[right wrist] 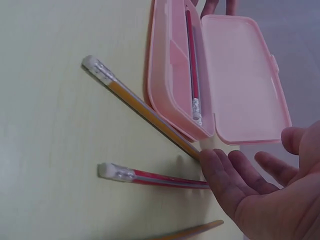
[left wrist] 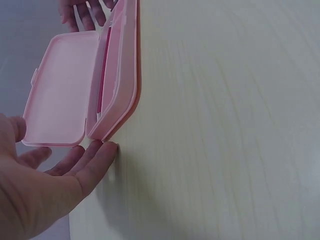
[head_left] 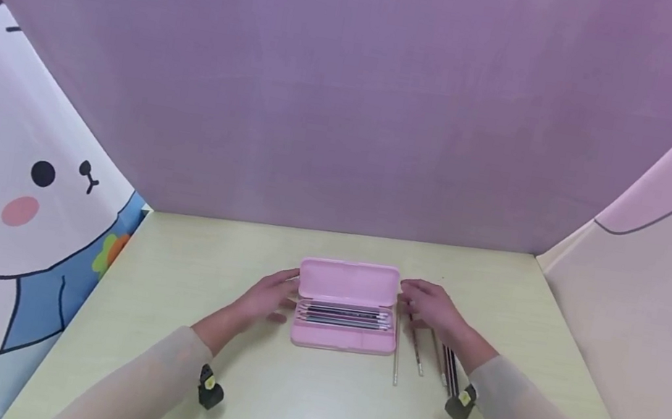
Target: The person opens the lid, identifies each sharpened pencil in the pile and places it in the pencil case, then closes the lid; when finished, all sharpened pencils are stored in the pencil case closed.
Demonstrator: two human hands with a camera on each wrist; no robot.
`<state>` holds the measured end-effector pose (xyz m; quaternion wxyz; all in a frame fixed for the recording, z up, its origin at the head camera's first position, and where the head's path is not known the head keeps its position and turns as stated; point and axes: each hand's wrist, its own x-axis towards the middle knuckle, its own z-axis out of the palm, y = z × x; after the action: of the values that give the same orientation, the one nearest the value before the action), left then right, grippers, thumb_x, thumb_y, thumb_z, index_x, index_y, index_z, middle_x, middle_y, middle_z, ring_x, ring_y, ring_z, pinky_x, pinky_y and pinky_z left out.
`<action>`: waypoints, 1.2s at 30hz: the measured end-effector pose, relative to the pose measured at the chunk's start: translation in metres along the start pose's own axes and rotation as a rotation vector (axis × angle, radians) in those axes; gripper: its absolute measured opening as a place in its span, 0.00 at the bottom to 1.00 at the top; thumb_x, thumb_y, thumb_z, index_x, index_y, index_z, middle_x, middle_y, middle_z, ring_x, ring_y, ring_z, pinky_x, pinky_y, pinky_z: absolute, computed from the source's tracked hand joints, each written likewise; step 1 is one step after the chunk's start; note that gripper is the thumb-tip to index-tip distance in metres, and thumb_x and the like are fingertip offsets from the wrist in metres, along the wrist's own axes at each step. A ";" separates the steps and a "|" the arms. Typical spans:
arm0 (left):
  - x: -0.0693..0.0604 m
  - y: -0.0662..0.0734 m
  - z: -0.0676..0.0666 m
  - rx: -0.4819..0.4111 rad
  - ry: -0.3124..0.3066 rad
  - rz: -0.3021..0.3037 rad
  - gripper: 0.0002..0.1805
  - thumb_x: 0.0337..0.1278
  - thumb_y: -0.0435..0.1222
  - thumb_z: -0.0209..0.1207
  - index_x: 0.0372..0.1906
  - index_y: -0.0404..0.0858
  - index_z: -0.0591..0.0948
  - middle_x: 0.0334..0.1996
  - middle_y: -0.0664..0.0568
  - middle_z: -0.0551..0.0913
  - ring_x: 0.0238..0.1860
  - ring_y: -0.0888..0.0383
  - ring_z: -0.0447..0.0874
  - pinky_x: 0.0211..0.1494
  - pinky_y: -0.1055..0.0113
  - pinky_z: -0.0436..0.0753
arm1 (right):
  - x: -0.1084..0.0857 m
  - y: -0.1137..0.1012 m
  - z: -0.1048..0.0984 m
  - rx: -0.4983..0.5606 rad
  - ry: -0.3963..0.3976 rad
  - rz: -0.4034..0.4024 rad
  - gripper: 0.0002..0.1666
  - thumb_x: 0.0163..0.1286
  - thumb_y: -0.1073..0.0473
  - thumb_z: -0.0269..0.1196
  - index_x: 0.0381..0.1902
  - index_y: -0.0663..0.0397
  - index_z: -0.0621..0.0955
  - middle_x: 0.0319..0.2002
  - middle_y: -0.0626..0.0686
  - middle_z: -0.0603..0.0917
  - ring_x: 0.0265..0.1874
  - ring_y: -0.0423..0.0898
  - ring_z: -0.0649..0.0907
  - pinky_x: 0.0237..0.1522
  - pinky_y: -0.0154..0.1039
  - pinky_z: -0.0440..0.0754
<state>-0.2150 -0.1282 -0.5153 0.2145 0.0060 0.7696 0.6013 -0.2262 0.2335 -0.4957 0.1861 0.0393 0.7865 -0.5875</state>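
Note:
A pink pencil case [head_left: 341, 342] lies on the table with its lid [head_left: 348, 282] folded back and several pencils [head_left: 345, 316] inside. At its left end is my left hand [head_left: 265, 297]; in the left wrist view its extended fingertips [left wrist: 102, 155] are at the case's corner. My right hand [head_left: 434, 307] is by the right end, near the lid, fingers loosely bent with nothing held. In the right wrist view those fingers [right wrist: 220, 172] hover over or touch the ends of a yellow pencil [right wrist: 150, 114] and a red pencil [right wrist: 160, 180]; contact cannot be told.
More loose pencils [head_left: 438, 357] and a dark striped bunch [head_left: 451, 371] lie right of the case, partly under my right forearm. The pale table [head_left: 317, 412] meets a purple backdrop [head_left: 352, 109] behind, with printed cloth panels [head_left: 3, 186] at both sides.

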 end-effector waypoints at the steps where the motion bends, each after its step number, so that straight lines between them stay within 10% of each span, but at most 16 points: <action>1: -0.001 0.001 0.000 -0.013 0.000 -0.008 0.32 0.78 0.54 0.48 0.80 0.49 0.63 0.67 0.42 0.78 0.62 0.41 0.81 0.58 0.45 0.87 | 0.000 0.001 0.001 0.003 -0.006 0.006 0.34 0.81 0.47 0.54 0.76 0.60 0.67 0.68 0.69 0.74 0.62 0.64 0.80 0.56 0.55 0.87; 19: -0.005 0.006 0.007 -0.207 -0.011 -0.049 0.40 0.74 0.64 0.44 0.71 0.35 0.72 0.64 0.35 0.75 0.62 0.37 0.79 0.55 0.45 0.88 | 0.000 0.003 0.009 0.135 -0.060 0.068 0.42 0.77 0.30 0.51 0.70 0.58 0.72 0.64 0.67 0.74 0.58 0.63 0.82 0.57 0.54 0.87; 26: -0.007 0.005 0.008 -0.166 -0.023 -0.005 0.36 0.75 0.59 0.49 0.65 0.32 0.76 0.62 0.37 0.78 0.64 0.37 0.78 0.65 0.43 0.82 | -0.001 0.005 0.014 0.163 -0.036 0.068 0.37 0.78 0.35 0.54 0.67 0.60 0.72 0.65 0.66 0.73 0.64 0.64 0.79 0.60 0.54 0.85; 36: -0.014 0.001 0.007 -0.114 0.047 -0.100 0.47 0.62 0.69 0.56 0.65 0.31 0.77 0.62 0.36 0.80 0.63 0.39 0.80 0.58 0.45 0.87 | -0.008 0.009 0.013 0.183 -0.078 0.021 0.38 0.78 0.37 0.54 0.66 0.65 0.73 0.68 0.67 0.73 0.67 0.64 0.77 0.65 0.55 0.81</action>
<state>-0.1998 -0.1257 -0.5112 0.2262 -0.0587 0.7382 0.6328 -0.2132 0.2256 -0.5044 0.2183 0.0412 0.7212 -0.6561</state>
